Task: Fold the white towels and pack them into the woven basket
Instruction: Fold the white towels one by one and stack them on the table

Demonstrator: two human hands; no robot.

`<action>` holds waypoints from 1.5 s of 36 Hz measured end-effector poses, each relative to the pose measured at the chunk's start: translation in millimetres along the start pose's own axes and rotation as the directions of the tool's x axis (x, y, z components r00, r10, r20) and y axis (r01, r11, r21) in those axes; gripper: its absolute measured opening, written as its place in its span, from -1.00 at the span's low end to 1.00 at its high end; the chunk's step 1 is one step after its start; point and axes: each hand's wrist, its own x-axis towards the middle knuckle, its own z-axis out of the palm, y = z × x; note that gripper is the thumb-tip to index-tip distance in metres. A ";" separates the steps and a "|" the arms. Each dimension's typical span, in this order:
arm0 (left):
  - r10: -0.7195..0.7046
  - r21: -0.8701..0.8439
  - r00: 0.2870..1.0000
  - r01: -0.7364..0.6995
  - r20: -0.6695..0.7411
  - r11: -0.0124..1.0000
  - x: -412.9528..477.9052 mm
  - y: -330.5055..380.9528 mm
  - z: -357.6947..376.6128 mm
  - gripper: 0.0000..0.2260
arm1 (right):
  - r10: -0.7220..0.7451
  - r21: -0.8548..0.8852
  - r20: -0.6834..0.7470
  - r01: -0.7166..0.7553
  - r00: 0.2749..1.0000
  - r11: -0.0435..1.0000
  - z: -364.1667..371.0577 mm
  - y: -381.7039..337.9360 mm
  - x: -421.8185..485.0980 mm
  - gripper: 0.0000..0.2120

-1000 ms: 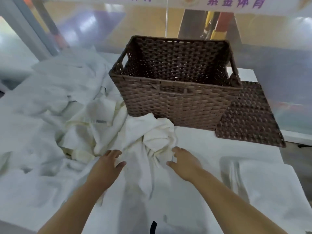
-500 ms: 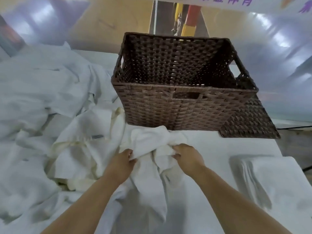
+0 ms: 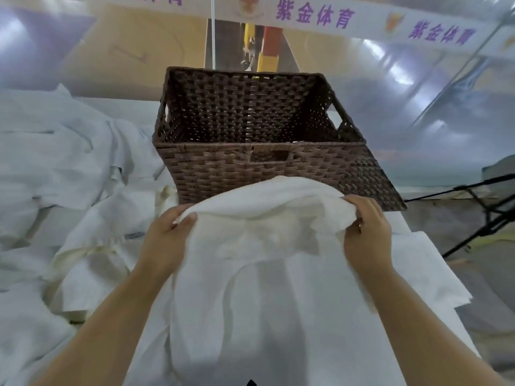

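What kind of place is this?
Probably a sports hall used for folding laundry: a banner with purple Chinese characters, a tan court-like floor behind, and heaps of white towels beside a woven basket.

We could read 紫金体育 in purple, printed twice on the white banner [image 3: 315, 16] up top.

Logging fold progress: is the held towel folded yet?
Not folded. The towel hangs crumpled between the left hand and right hand, which grip its top edge in front of the basket.
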 end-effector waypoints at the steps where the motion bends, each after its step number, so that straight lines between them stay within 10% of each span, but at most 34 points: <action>1: 0.011 -0.025 1.000 -0.011 0.017 1.000 -3.3 4.6 -0.5 -0.83 | -0.034 0.013 -0.024 0.034 0.999 0.999 -7.4 -2.4 2.5 -0.62; 7: -0.147 0.022 0.936 0.148 0.321 0.989 -16.2 11.0 5.2 -0.84 | 0.139 -0.129 0.156 -0.119 0.978 0.985 -32.8 25.3 -0.7 -0.59; 11: -0.373 0.378 0.813 0.206 0.446 0.902 -21.9 -5.8 28.7 -0.80 | 0.546 -0.440 0.357 -0.379 0.758 0.814 -41.1 64.5 -21.7 -0.54; 19: -0.177 0.731 0.907 -0.179 0.382 0.659 -10.3 -53.0 65.1 -0.73 | 0.552 -0.453 0.493 -0.344 0.673 0.823 -8.2 55.3 -107.4 -0.78; 28: -0.169 0.659 0.717 -0.485 0.676 0.575 7.5 -78.6 98.4 -0.60 | 0.503 -0.446 0.710 -0.238 0.493 0.863 62.2 37.8 -145.3 -0.56; 37: -0.276 0.653 0.746 -0.269 0.606 0.708 -17.7 -73.3 111.1 -0.75 | 0.643 -0.499 0.565 -0.406 0.517 0.765 40.5 60.5 -162.4 -0.60; 42: -0.363 0.712 0.771 -0.162 0.524 0.684 -35.6 -67.5 131.6 -0.37 | 0.779 -0.498 0.356 -0.601 0.516 0.626 23.1 69.1 -175.3 -0.61; 48: -0.396 0.764 0.771 -0.174 0.498 0.622 -55.2 -62.7 154.2 -0.67 | 0.883 -0.347 0.344 -0.831 0.319 0.436 31.8 72.8 -181.3 -0.59; 54: -0.346 0.698 0.774 -0.167 0.531 0.696 -49.7 -76.2 142.3 -0.66 | 0.872 -0.359 0.373 -0.817 0.318 0.452 39.5 72.9 -180.2 -0.82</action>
